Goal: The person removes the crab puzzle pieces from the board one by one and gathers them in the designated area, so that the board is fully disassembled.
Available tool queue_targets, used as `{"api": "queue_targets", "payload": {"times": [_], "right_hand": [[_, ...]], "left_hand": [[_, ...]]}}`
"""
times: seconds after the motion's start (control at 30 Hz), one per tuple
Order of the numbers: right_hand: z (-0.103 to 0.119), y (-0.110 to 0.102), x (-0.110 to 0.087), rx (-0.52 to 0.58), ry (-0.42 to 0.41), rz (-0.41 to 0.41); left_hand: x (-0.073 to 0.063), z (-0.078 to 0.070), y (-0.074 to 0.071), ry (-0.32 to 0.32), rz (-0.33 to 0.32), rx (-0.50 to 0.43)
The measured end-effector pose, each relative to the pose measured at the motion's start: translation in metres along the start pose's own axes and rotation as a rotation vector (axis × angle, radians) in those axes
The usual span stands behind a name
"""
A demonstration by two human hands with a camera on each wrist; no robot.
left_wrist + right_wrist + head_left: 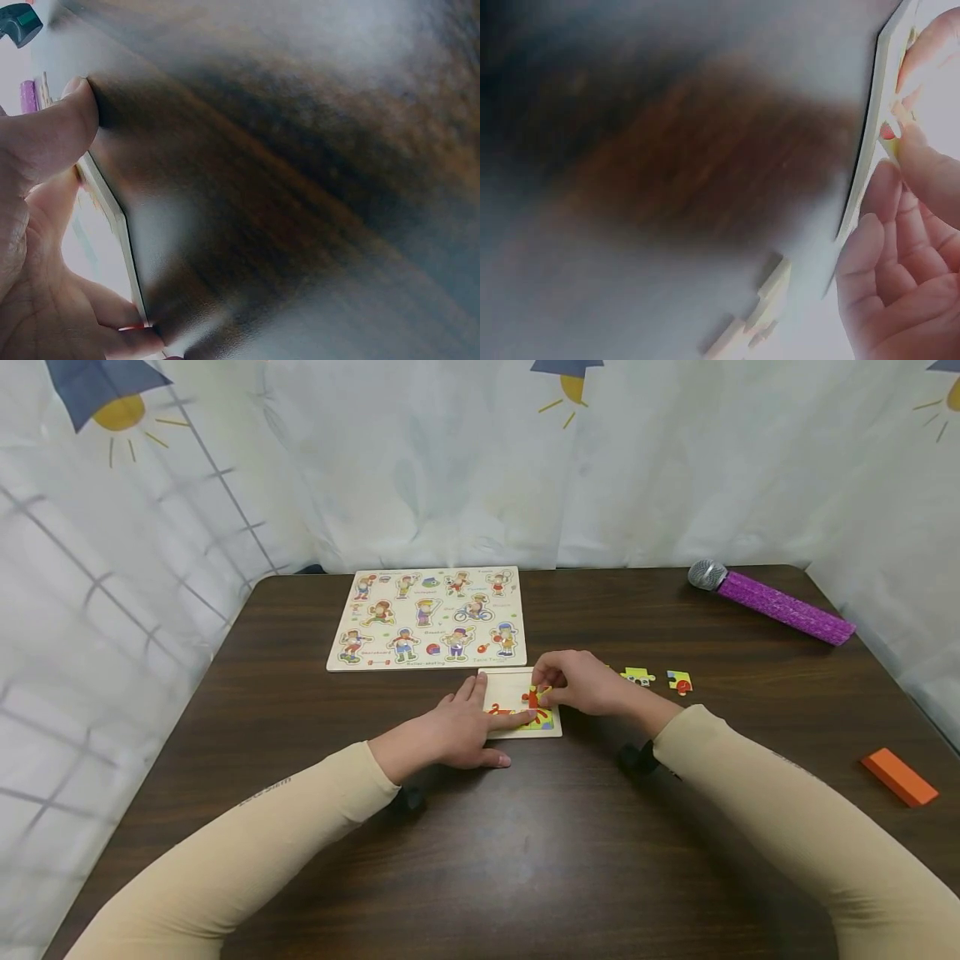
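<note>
Inside the tray (510, 689), puzzle pieces (547, 724).

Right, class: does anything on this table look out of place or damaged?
Nothing looks spilled or damaged. The purple microphone and orange block seem out of place, though: they lie right of the puzzle tray and don't resemble puzzle parts.

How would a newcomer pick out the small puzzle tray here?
On the dark table, find the large cartoon-figure board at the back. Just in front of its near right corner lies the small puzzle tray. Far smaller than that board, it alone has the left hand on it.
</note>
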State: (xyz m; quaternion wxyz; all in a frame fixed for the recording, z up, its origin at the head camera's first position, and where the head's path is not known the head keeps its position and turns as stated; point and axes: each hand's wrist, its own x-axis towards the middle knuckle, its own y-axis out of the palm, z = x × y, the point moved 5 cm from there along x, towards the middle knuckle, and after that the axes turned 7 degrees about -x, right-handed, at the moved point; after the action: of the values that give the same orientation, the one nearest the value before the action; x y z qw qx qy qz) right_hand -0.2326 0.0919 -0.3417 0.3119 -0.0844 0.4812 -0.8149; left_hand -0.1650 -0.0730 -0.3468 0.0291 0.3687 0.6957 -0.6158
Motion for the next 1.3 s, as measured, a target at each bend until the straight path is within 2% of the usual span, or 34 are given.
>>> {"api": "queue_targets", "payload": {"times": [0.27,0.53,0.67,0.9,1.1,1.3], "right_hand": [[-0.015,-0.024,-0.020,0.029,0.038,-0.097],[-0.061,-0.060,-0.070,-0.020,0.157,-0.164],[-0.088,-0.070,-0.096,-0.068,0.226,-0.192],[-0.119,-0.071,-0.123,-0.093,0.316,-0.159],[-0.125,-0.062,-0.128,-0.062,0.318,-0.095],[-0.127,-0.056,-0.128,-0.079,0.317,-0.072]], "left_hand": [[0.001,-0.001,0.000,0.001,-0.003,0.001],[0.000,-0.002,0.000,-0.001,-0.002,0.006],[-0.001,-0.002,-0.001,0.000,-0.004,0.012],[0.000,-0.001,0.000,0.001,-0.001,0.006],[-0.001,0.000,0.001,-0.005,0.001,-0.007],[0.000,0.000,0.001,0.004,-0.005,-0.010]]}}
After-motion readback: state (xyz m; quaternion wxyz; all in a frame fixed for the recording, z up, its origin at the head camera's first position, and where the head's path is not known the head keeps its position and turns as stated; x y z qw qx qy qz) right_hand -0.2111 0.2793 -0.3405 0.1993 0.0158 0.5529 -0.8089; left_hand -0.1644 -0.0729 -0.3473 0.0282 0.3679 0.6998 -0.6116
